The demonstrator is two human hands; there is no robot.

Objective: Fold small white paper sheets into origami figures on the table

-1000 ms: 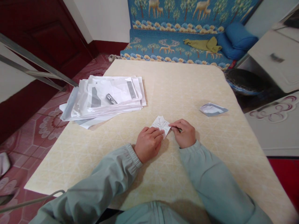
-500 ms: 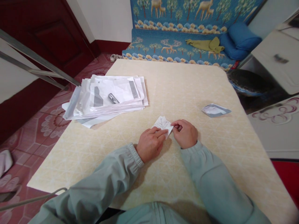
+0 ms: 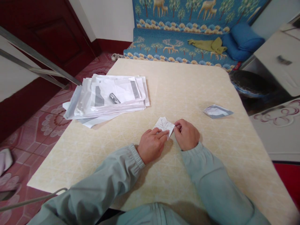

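We have a small folded white paper (image 3: 161, 122) on the surface (image 3: 187, 87), between our hands. Our left hand (image 3: 151, 146) lies over its lower edge, fingers extended and resting on it; our right hand (image 3: 187, 135) pinches its right corner between thumb and forefinger. Beyond, leftward, a paper stack (image 3: 112, 86) bears a metal object (image 3: 114, 98), perhaps a nail clipper.

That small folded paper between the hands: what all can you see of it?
The folded paper looks white, thin and angular, with visible creases and faint markings too small to read. It lies on the pale tabletop. The left hand rests its fingers on the near side, hiding part of it; the right hand seems to pinch its right corner.
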